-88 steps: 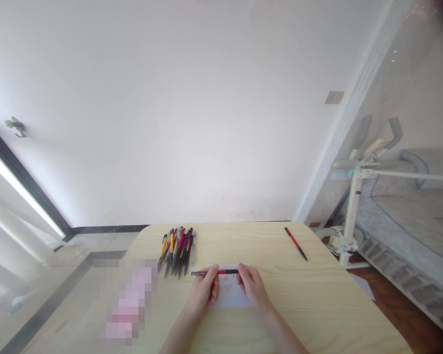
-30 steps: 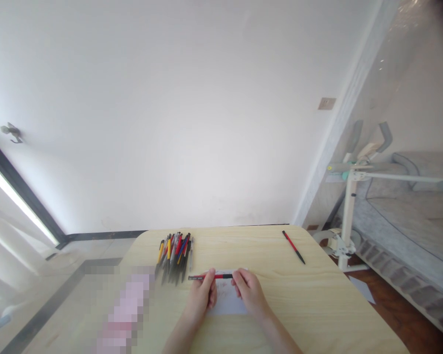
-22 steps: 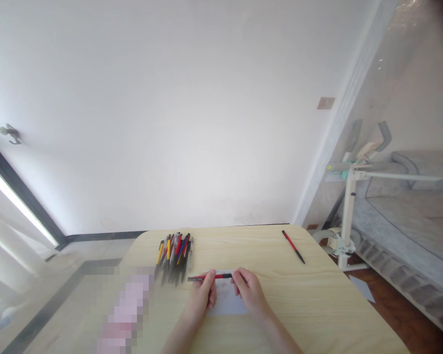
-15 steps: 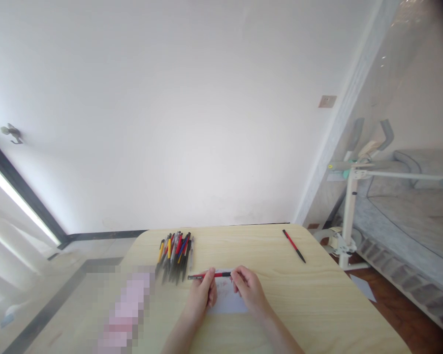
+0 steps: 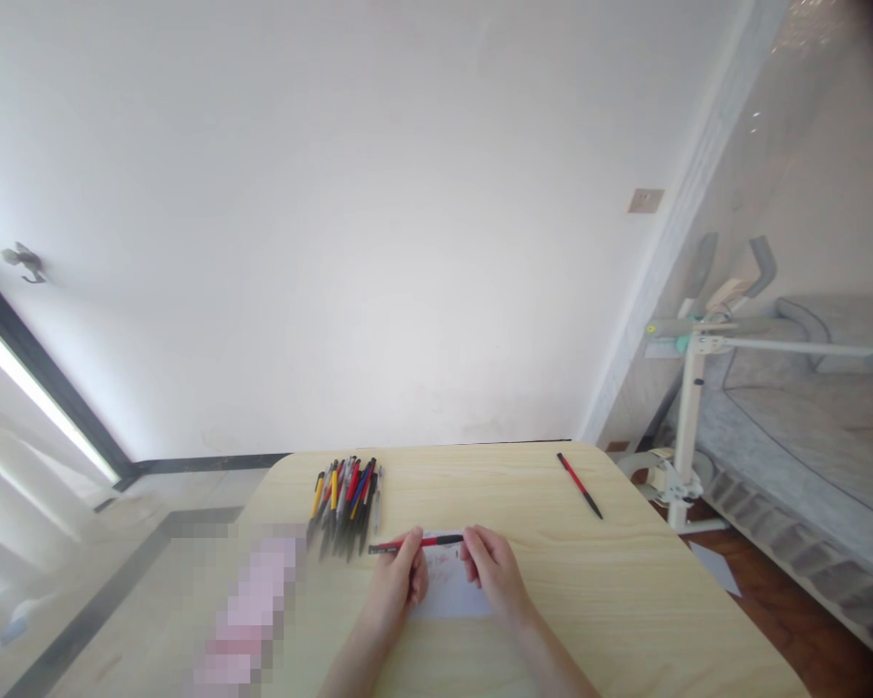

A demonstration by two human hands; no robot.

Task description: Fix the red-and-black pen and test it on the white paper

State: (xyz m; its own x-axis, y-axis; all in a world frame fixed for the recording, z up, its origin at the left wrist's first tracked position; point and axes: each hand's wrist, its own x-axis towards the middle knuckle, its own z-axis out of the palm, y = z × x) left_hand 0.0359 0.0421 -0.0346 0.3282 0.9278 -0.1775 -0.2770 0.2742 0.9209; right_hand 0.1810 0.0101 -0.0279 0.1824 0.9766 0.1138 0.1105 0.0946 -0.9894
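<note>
One red pen, two hands' fingers

No legible text, label or sign anywhere.

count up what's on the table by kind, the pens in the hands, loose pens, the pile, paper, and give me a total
Red and black pen held at each end by left hand and right hand: 1
Lone red and black pen lying at the far right of the table: 1
Pile of mixed pens, too overlapped to count singly: 1
White paper under the hands: 1
Total: 4
</note>
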